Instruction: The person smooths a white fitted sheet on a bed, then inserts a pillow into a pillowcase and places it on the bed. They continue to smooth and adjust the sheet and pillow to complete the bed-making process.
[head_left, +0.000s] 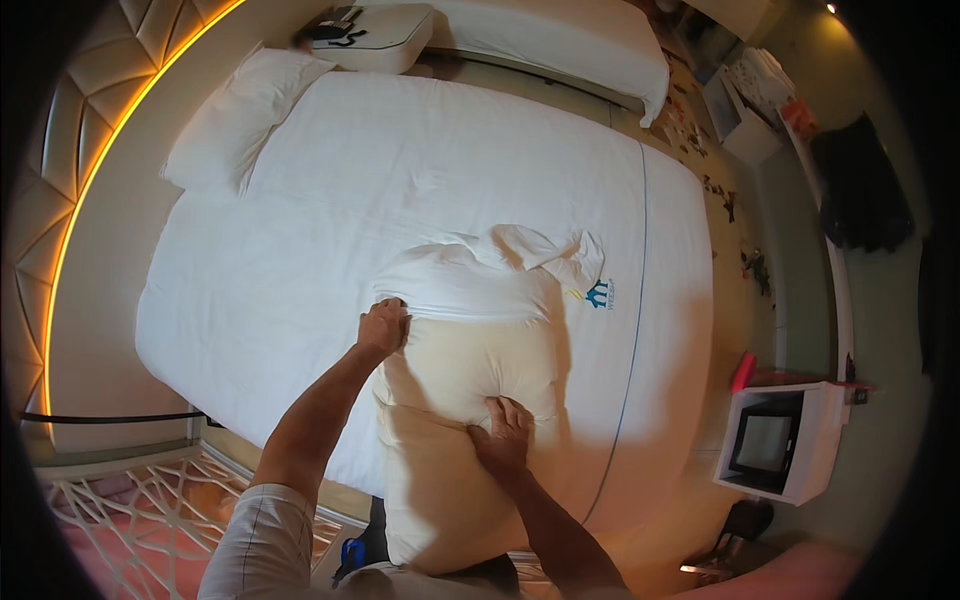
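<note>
A cream pillow (457, 480) lies lengthwise in front of me, its near end against my body and its far end on the bed. The far end sits inside a white pillowcase (465, 289), whose loose end is crumpled beyond it. My left hand (384, 326) grips the pillowcase's edge at the left side of the pillow. On the middle of the pillow, my right hand (504, 435) has its fingers bent into the fabric and pinches a fold there. How much pillow is inside the case is hidden.
The bed (315, 247) wears a white sheet with a blue line and a printed logo. A second white pillow (240, 120) lies at the headboard end. Beyond are another bed (540, 37) and a bedside unit (382, 34) with a telephone. White netting (142, 517) is at lower left; a white cabinet (817, 442) stands right.
</note>
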